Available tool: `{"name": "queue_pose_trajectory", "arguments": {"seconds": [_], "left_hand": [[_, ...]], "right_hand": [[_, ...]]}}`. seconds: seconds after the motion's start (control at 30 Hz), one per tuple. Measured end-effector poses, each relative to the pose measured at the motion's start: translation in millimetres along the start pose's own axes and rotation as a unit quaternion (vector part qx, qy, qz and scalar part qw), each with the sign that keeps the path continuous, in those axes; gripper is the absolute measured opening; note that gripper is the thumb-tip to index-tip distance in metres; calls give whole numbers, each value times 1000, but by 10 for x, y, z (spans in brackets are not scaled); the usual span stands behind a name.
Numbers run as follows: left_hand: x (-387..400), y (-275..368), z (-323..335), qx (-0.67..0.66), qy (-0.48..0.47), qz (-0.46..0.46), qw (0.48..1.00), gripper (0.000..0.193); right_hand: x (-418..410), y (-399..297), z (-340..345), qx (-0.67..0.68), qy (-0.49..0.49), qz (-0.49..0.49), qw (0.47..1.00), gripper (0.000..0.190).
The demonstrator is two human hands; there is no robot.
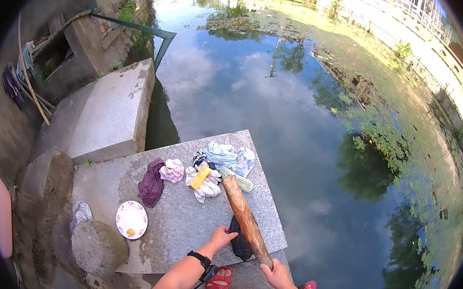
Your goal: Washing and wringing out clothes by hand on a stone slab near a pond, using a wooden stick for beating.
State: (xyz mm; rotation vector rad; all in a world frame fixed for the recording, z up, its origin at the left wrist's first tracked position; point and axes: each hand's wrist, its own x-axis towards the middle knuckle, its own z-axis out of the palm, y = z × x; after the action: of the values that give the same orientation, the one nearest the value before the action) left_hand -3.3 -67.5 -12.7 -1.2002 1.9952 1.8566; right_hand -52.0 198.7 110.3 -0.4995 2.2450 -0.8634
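Note:
My right hand (276, 275) is closed around the lower end of a thick wooden stick (248, 221), which slants up and left over the stone slab (191, 235). My left hand (222, 238) touches the left side of a bundled black cloth (240, 245) lying under the stick. Beyond the stick's far end lie a green-and-white scrubbing brush (241, 182), light blue cloths (224, 155) and a whitish cloth (208, 186) with a yellow bar (200, 177) on top. A pink cloth (172, 170) and a dark purple cloth (152, 183) lie to their left.
A flower-rimmed plate (123, 217) holding a small yellow piece is at the left, beside a rounded stone (99, 248). A pink basin (0, 212) stands at the far left. Water (314, 183) borders the slab's far and right edges. Another raised slab (109, 114) is at upper left.

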Motion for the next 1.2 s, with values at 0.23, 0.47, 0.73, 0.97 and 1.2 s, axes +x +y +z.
{"name": "queue_pose_trajectory", "arguments": {"seconds": [0.23, 0.47, 0.73, 0.97, 1.2], "left_hand": [[73, -33, -7, 39, 41, 43, 997, 24], [-4, -3, 110, -15, 26, -25, 999, 32], [72, 32, 162, -52, -11, -20, 998, 34], [-50, 158, -147, -110, 68, -14, 992, 35], [88, -221, -173, 8, 60, 28, 998, 57]], "right_hand": [[-15, -1151, -523, 268, 83, -219, 935, 41], [-48, 636, 360, -122, -5, 76, 990, 46], [29, -642, -377, 191, 30, -116, 974, 40], [4, -1132, -286, 343, 72, -216, 911, 52], [29, 415, 439, -72, -5, 30, 997, 42]]}}
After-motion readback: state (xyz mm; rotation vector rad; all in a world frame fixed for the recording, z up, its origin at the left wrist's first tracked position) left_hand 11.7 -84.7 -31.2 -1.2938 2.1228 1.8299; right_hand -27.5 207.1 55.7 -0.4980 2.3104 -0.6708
